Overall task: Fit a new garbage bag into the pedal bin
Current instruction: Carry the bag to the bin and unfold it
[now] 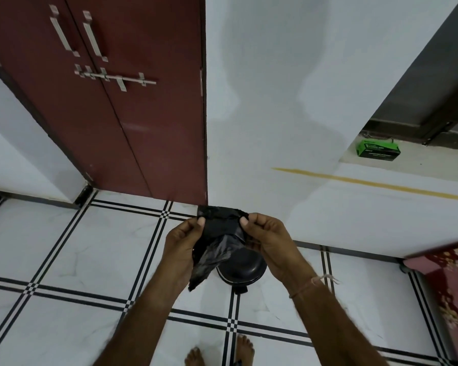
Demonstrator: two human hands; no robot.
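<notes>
A black garbage bag [218, 233], still partly folded, hangs between my two hands in front of me. My left hand [181, 243] pinches its upper left edge, thumb on top. Its upper right edge is pinched by my right hand [269, 243]. A loose grey-black tail of the bag droops down to the left. Below the hands stands the black pedal bin [242, 269] on the tiled floor, its round lid shut and partly hidden by the bag and my right hand. Its pedal [241, 289] pokes out toward me.
A dark red double door [122, 107] with metal handles and a bolt stands ahead left. A white wall [275, 101] rises behind the bin. A green box of garbage bags [378, 150] sits on a ledge at right. A floral red cloth [450, 281] lies at the right edge. My bare feet [220, 351] are below.
</notes>
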